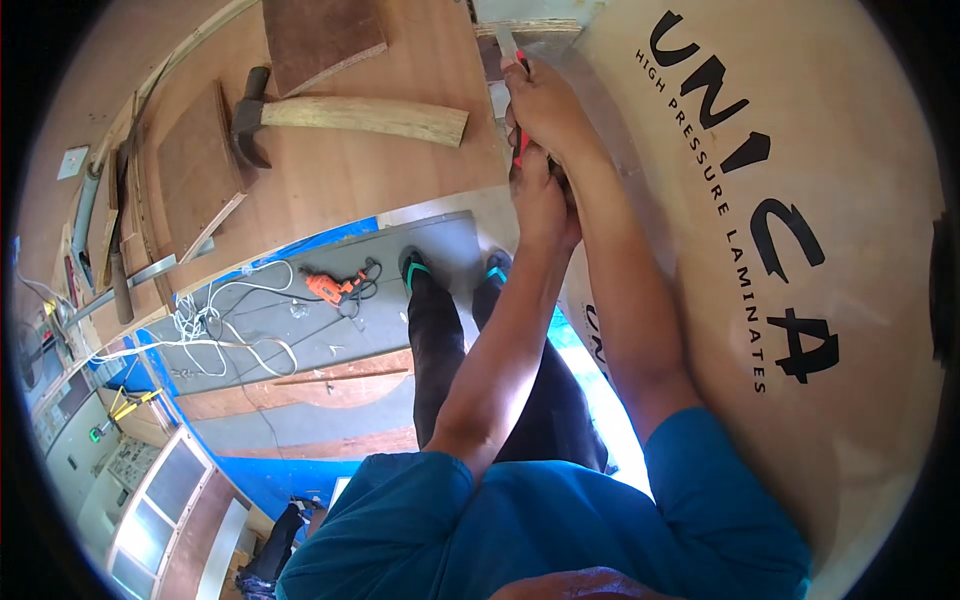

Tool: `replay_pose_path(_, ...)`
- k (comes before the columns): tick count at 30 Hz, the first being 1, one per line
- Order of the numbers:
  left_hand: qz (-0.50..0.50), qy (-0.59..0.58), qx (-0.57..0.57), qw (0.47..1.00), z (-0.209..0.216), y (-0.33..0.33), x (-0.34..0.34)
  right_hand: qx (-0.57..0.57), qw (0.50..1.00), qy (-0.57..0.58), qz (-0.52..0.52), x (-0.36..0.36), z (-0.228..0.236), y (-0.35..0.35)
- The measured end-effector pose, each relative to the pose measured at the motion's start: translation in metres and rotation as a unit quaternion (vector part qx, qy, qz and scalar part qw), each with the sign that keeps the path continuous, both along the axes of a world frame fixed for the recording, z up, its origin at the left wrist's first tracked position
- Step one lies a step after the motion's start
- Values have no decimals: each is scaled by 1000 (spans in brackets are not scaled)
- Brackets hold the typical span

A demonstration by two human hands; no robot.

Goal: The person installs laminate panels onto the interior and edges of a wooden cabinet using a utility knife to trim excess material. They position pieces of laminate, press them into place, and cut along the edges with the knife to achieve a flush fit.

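My right hand (548,108) is closed round a tool with a red-and-black handle (519,150). A pale, flat, blade-like end (507,43) sticks out beyond its fingers. Just below, nearer my body, my left hand (541,200) is also closed at the lower part of the same handle. Its fingers are partly hidden by the right wrist. Both hands are beside the right edge of the wooden worktop, next to a large pale laminate sheet (690,230) with dark print. The tool's exact kind is hard to make out.
On the worktop (390,175) lie a claw hammer (360,117) with a wooden handle and brown board offcuts (325,40). An orange power drill (335,287) and tangled white cable (205,315) are on the grey surface below, near my feet. Framed panels (165,495) stand at lower left.
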State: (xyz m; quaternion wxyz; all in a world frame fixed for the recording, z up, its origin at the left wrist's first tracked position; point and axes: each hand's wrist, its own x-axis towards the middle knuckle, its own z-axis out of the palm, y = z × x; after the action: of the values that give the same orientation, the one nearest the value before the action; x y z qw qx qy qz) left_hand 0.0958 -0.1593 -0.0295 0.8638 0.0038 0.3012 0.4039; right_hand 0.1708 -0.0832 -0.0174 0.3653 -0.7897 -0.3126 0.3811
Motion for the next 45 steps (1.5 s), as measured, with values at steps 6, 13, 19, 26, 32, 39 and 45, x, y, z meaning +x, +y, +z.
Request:
replay_pose_path(6,31,26,44,998,8,0,4,13,1000,-17,20,4,-3,6)
replay_pose_path(13,34,-4,44,998,10,5,3,0,996,-84,18,0,-9,5)
replay_pose_path(19,43,36,19,998,20,4,5,24,999,-24,-2,-1,-7,5)
replay_pose_path(26,51,93,137,985,21,7,6,-5,1000,0,1,-2,-6,6)
replay_pose_path(32,18,217,210,953,16,8,3,24,999,-20,44,-1,-9,12)
replay_pose_path(39,12,47,23,999,18,-3,-10,23,1000,-8,-8,-3,-13,-5)
replay_pose_path(45,30,114,95,988,17,0,1,45,998,-26,34,6,-14,7)
